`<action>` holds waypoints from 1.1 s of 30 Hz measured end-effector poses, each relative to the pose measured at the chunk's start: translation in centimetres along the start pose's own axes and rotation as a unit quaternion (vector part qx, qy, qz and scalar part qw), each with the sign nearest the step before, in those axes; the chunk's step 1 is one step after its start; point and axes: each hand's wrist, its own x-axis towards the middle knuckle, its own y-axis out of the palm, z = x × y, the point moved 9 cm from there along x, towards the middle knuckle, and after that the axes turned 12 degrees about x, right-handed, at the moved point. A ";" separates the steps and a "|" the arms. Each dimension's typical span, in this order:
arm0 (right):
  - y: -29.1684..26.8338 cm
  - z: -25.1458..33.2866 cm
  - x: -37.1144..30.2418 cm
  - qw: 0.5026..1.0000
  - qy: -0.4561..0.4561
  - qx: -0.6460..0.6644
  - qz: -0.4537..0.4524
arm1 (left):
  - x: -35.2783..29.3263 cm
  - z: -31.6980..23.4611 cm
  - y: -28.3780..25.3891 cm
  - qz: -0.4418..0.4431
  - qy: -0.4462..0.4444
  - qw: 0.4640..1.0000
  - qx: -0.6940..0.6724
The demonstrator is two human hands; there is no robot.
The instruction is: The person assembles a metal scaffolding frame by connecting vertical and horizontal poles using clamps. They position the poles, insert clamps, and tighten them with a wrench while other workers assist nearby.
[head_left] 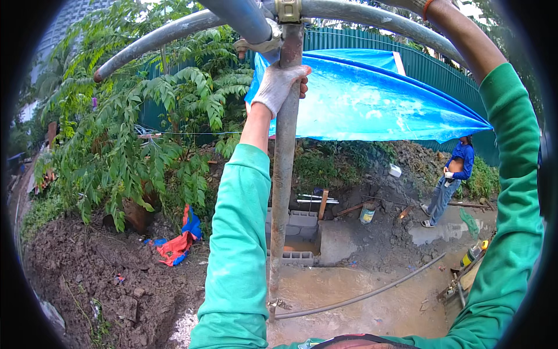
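Observation:
My left hand (279, 87), in a white knit glove with bare fingertips, is wrapped around an upright steel scaffold pipe (283, 174). Just above it, a clamp (261, 45) joins a thick grey pipe (238, 17) to the upright. A second clamp (289, 10) sits at the top, where a long crosswise pipe (168, 42) passes. Raised at the upper right, my right hand (407, 3) is nearly all cut off by the frame edge near the crosswise pipe's right part. An orange band circles that wrist; its fingers are hidden.
Below lie muddy ground, a hollow-block pit (302, 221), a long pipe (360, 295) and a bucket (367, 214). A blue tarp (372, 93) hangs ahead, before a green fence (349, 38). A person in blue (459, 168) stands at right. Leafy branches (168, 116) fill the left.

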 end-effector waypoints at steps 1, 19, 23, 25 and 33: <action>0.1 -0.1 0.5 1.000 -0.008 0.026 0.009 | 0.0 0.0 0.0 -0.001 0.001 1.000 -0.008; -2.3 -1.6 7.1 0.986 -0.126 -0.079 0.073 | -0.6 -1.2 -0.1 -0.014 0.029 0.999 -0.011; -2.8 -1.2 8.3 0.978 -0.155 -0.104 0.089 | -0.9 -1.3 -0.1 -0.024 0.034 0.999 -0.010; -2.7 -1.0 8.9 0.973 -0.174 -0.116 0.096 | -0.9 -1.3 -0.1 -0.019 0.036 0.999 -0.014; -1.4 -0.9 9.5 0.966 -0.219 -0.105 0.090 | -1.3 -1.8 -0.1 -0.023 0.041 0.999 -0.015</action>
